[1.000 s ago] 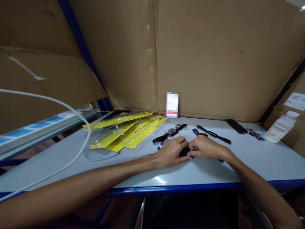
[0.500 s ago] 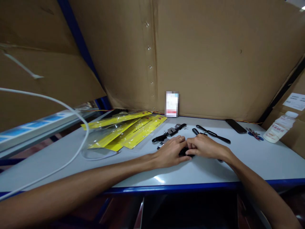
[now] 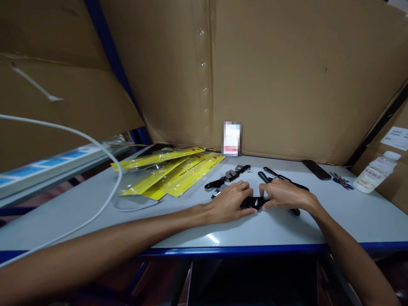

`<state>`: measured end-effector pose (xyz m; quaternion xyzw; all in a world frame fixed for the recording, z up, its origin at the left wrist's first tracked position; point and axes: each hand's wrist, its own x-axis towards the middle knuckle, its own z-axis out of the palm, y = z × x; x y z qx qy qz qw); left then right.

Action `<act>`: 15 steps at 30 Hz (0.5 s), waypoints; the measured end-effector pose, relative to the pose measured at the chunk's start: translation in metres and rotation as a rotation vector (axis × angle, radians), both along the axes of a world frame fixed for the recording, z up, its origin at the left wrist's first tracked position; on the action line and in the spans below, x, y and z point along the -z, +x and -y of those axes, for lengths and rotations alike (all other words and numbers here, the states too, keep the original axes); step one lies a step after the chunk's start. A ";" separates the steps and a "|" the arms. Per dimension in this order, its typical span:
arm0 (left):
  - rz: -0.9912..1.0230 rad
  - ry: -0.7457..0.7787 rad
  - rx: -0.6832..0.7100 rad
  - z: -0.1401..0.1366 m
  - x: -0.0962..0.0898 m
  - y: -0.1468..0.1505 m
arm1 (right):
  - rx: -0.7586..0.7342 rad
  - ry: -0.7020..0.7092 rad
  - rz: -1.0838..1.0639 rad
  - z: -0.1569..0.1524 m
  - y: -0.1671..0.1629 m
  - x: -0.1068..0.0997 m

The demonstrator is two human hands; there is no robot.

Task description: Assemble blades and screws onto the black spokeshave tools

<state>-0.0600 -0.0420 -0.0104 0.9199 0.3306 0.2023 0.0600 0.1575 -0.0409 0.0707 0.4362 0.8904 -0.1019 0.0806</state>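
Observation:
Between my hands a black spokeshave (image 3: 256, 202) lies low over the grey tabletop, a small silver screw showing at its middle. My left hand (image 3: 234, 202) is closed round its left part, thumb along the near side. The fingers of my right hand (image 3: 279, 196) pinch its right part, just beside the screw; the handle end (image 3: 296, 211) sticks out beyond that palm. Behind my left hand rests another spokeshave (image 3: 228, 176) with loose metal plates on it. Black handled frames (image 3: 295, 182) lie behind my right hand, partly covered by it.
Yellow-carded plastic packages (image 3: 181, 174) are piled at the left, near a looping white cable (image 3: 119, 170). Against the cardboard wall (image 3: 270, 85) stands a phone with a blurred screen (image 3: 232, 139). Farther right are a dark phone (image 3: 316, 169), small pliers-like tools (image 3: 341, 181) and a bottle (image 3: 376, 172).
My right hand has shifted slightly right, away from my left fingers, uncovering the spokeshave's middle and its silver screw. My left hand stays on the tool. The whole view has shifted slightly.

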 end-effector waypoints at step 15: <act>0.010 -0.018 0.033 -0.001 -0.001 -0.002 | -0.047 -0.064 -0.163 -0.002 0.001 -0.005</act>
